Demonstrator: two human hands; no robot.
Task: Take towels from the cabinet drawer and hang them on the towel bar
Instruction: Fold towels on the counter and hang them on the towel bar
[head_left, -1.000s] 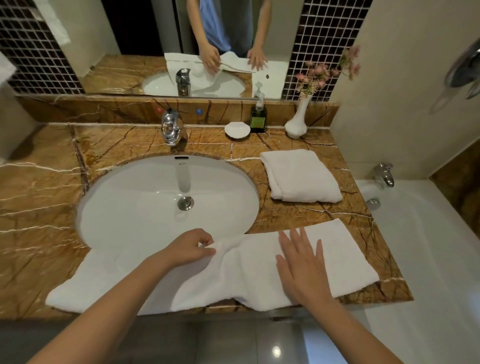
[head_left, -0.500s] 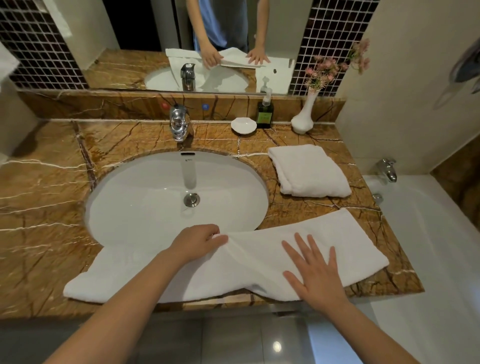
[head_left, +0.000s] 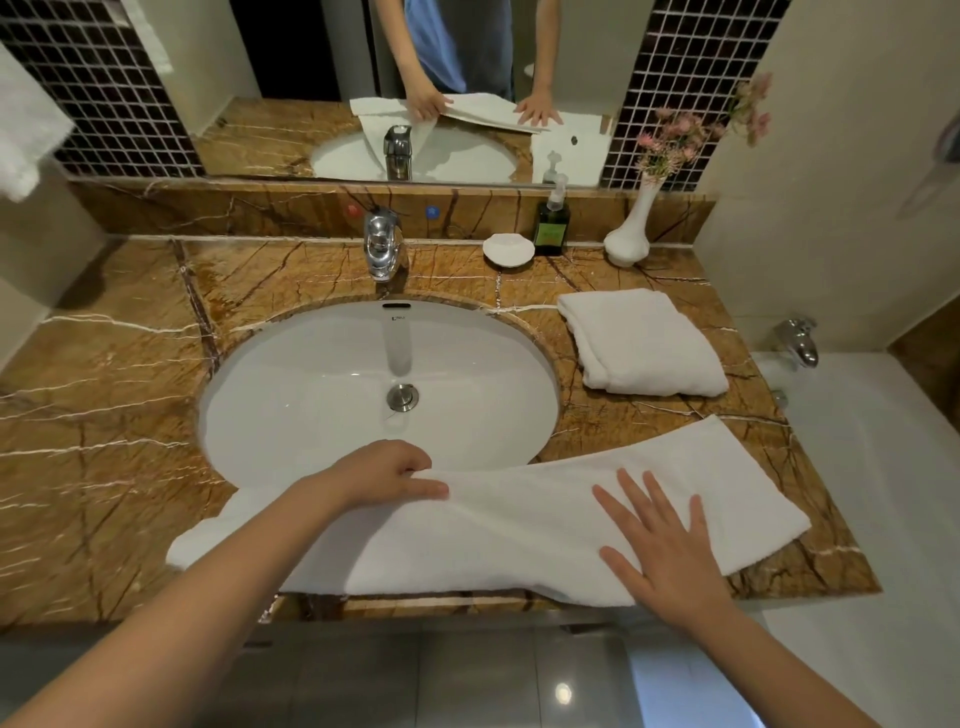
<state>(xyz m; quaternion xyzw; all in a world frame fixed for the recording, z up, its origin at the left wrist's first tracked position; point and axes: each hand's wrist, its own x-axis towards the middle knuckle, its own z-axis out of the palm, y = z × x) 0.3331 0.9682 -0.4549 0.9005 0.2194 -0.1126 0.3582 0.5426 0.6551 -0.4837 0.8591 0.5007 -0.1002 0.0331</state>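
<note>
Hands, two: left hand (head_left: 384, 475) and right hand (head_left: 670, 551). Towels on the table (head_left: 104, 415), two: one spread towel (head_left: 519, 530) along the front edge and one folded towel (head_left: 644, 343) at the right. One further hanging towel (head_left: 26, 130), partly cut off, at the upper left. One basin (head_left: 311, 405) with one drain plug (head_left: 402, 397). Taps, two: one basin tap (head_left: 383, 244) and one bathtub tap (head_left: 797, 340). One soap dish (head_left: 508, 250), one pump bottle (head_left: 551, 223), one vase (head_left: 631, 234) holding pink flowers (head_left: 675, 140), whose number cannot be told. Round wall markers, two: one red marker (head_left: 354, 211) and one blue marker (head_left: 431, 211). One mirror (head_left: 285, 130). One bathtub (head_left: 883, 467).
</note>
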